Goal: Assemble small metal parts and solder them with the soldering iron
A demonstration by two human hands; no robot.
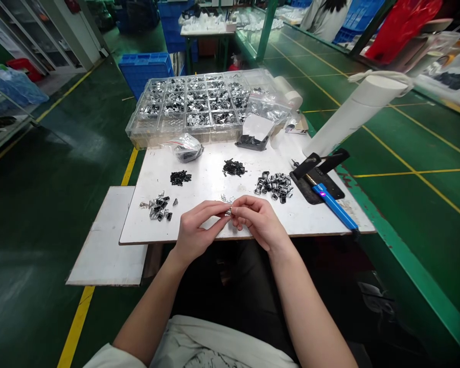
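My left hand (pixel 202 225) and my right hand (pixel 258 220) meet over the front edge of the white board (pixel 210 153). Between their fingertips they pinch a small shiny metal part (pixel 228 210), mostly covered by the fingers. Just beyond the fingers lies a little heap of thin silvery pieces (pixel 227 198). Left of my left hand is a pile of shiny black-and-silver parts (pixel 160 207). Two piles of small black pieces, one at the left (pixel 180 178) and one in the middle (pixel 233 167), lie farther back. Shiny clip-like parts (pixel 274 185) are heaped beyond my right hand.
A blue soldering iron (pixel 335 207) rests on a black stand (pixel 318 184) at the right. Behind are a clear compartment box (pixel 168 122), a plastic bag (pixel 187 148) and an open bag of black pieces (pixel 253 140). A white tube (pixel 356 112) rises at the right.
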